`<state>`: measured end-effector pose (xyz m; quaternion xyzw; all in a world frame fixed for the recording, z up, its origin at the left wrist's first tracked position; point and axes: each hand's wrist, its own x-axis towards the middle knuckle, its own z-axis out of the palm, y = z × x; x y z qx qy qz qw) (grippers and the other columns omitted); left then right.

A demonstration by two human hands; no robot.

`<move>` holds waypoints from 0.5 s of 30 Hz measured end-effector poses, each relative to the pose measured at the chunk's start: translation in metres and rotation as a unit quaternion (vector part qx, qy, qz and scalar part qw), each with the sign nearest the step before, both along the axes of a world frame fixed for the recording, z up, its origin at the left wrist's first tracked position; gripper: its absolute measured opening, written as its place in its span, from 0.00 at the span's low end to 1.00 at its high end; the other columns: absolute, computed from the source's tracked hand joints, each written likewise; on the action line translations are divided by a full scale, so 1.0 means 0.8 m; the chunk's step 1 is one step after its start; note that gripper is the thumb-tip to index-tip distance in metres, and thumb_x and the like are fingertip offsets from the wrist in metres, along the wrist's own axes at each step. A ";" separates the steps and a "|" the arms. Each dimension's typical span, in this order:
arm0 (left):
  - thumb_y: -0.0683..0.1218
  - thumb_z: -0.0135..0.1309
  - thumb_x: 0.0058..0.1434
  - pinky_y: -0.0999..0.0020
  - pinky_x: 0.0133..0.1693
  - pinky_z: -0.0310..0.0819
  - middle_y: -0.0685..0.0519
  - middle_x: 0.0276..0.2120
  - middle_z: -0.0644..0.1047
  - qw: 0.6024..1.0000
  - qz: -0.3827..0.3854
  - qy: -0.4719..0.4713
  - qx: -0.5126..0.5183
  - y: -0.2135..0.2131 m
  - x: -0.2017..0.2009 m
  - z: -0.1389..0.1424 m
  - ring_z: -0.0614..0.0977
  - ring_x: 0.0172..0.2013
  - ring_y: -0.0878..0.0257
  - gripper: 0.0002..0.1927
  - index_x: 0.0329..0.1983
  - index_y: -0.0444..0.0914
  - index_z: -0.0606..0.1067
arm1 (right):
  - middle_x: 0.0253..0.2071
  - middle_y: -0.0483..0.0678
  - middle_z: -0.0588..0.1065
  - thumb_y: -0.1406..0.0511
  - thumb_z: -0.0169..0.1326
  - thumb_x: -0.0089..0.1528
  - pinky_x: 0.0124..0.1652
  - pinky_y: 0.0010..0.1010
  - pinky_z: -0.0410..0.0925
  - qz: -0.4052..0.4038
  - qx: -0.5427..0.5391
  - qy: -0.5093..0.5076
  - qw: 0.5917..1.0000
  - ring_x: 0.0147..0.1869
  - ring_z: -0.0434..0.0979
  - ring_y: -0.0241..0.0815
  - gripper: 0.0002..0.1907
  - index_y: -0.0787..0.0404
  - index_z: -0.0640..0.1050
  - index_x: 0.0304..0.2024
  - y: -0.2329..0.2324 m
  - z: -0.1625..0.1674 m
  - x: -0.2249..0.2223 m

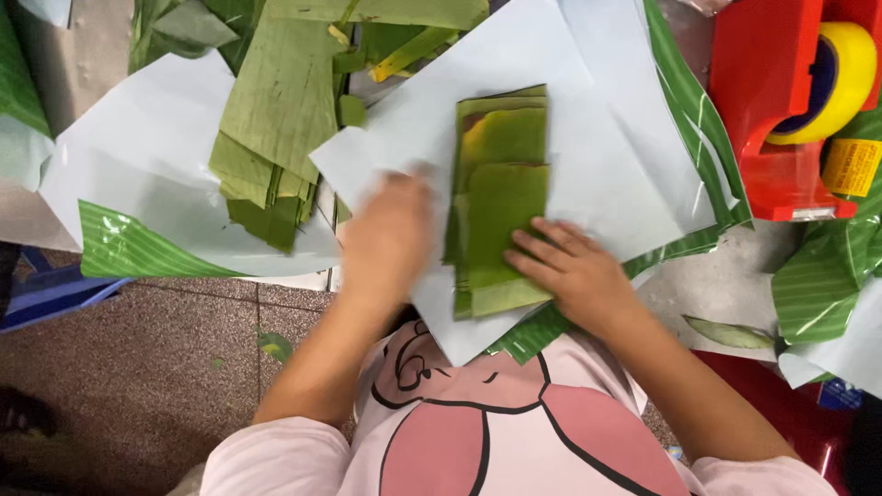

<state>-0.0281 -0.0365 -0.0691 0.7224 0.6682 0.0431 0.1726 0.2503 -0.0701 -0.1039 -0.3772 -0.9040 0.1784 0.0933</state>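
Squarely on a pale sheet [597,156] lies a leaf stack [496,197], a folded pile of banana-leaf strips with its long side running away from the person. The right hand [570,271] lies flat on the near end of the stack, fingers [537,243] spread and pressing down, probably to pin the layers so they do not slide. The left hand [388,234] is blurred at the stack's left edge; it looks open and rests on the sheet, grasping nothing that I can tell, seemingly squaring up that side. Loose cut leaves [276,119] are heaped to the left on another sheet, within easy reach. A red tape dispenser [781,101] with a yellow roll sits at the far right, apart from the stack.
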 end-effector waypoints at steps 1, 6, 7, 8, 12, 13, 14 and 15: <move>0.50 0.51 0.72 0.48 0.47 0.75 0.45 0.50 0.78 0.998 0.052 0.030 0.013 0.004 -0.023 -0.001 0.80 0.50 0.46 0.20 0.65 0.44 0.71 | 0.64 0.42 0.73 0.75 0.58 0.49 0.67 0.44 0.64 -0.012 -0.005 -0.007 1.000 0.71 0.69 0.48 0.35 0.49 0.77 0.59 0.005 0.003 0.006; 0.54 0.62 0.54 0.46 0.53 0.71 0.42 0.57 0.76 0.976 0.019 0.142 0.163 0.033 -0.145 -0.022 0.76 0.55 0.43 0.32 0.62 0.39 0.74 | 0.66 0.41 0.72 0.75 0.57 0.43 0.68 0.44 0.62 -0.042 -0.036 -0.070 0.996 0.73 0.67 0.47 0.40 0.48 0.77 0.60 0.021 0.024 0.027; 0.53 0.64 0.55 0.47 0.53 0.70 0.39 0.58 0.75 0.983 0.010 0.098 0.155 0.034 -0.160 -0.025 0.75 0.55 0.41 0.34 0.64 0.37 0.74 | 0.66 0.41 0.71 0.74 0.58 0.41 0.68 0.44 0.61 -0.040 -0.058 -0.083 0.994 0.72 0.66 0.48 0.42 0.49 0.76 0.60 0.020 0.026 0.026; 0.50 0.63 0.58 0.48 0.54 0.71 0.40 0.58 0.76 0.987 0.029 0.064 0.144 0.035 -0.172 -0.027 0.75 0.55 0.41 0.29 0.63 0.38 0.75 | 0.66 0.42 0.70 0.73 0.59 0.39 0.67 0.45 0.61 -0.039 -0.079 -0.096 0.991 0.72 0.66 0.48 0.43 0.49 0.75 0.60 0.018 0.028 0.023; 0.40 0.58 0.63 0.51 0.55 0.73 0.43 0.54 0.80 0.988 0.071 -0.013 0.138 0.042 -0.203 -0.032 0.79 0.53 0.43 0.21 0.60 0.40 0.77 | 0.68 0.46 0.69 0.70 0.61 0.43 0.65 0.45 0.61 -0.097 -0.083 -0.073 0.989 0.73 0.63 0.54 0.41 0.52 0.74 0.62 0.006 0.028 0.006; 0.38 0.57 0.62 0.51 0.54 0.74 0.43 0.51 0.81 0.986 0.073 -0.016 0.148 0.044 -0.207 -0.033 0.80 0.51 0.43 0.21 0.60 0.40 0.78 | 0.68 0.46 0.69 0.70 0.61 0.43 0.65 0.44 0.61 -0.099 -0.086 -0.083 0.988 0.73 0.63 0.54 0.41 0.53 0.73 0.62 0.005 0.028 0.005; 0.38 0.56 0.63 0.51 0.51 0.75 0.42 0.49 0.81 0.982 0.108 -0.020 0.153 0.048 -0.206 -0.033 0.81 0.48 0.43 0.21 0.60 0.39 0.78 | 0.68 0.46 0.69 0.71 0.61 0.42 0.64 0.44 0.62 -0.101 -0.089 -0.091 0.987 0.73 0.63 0.55 0.42 0.53 0.73 0.62 0.004 0.028 0.005; 0.38 0.56 0.64 0.50 0.49 0.76 0.42 0.46 0.81 0.977 0.143 -0.023 0.157 0.049 -0.207 -0.032 0.82 0.45 0.42 0.20 0.60 0.39 0.77 | 0.68 0.44 0.69 0.71 0.61 0.43 0.65 0.44 0.62 -0.086 -0.075 -0.099 0.989 0.73 0.63 0.53 0.41 0.50 0.74 0.62 0.004 0.028 0.005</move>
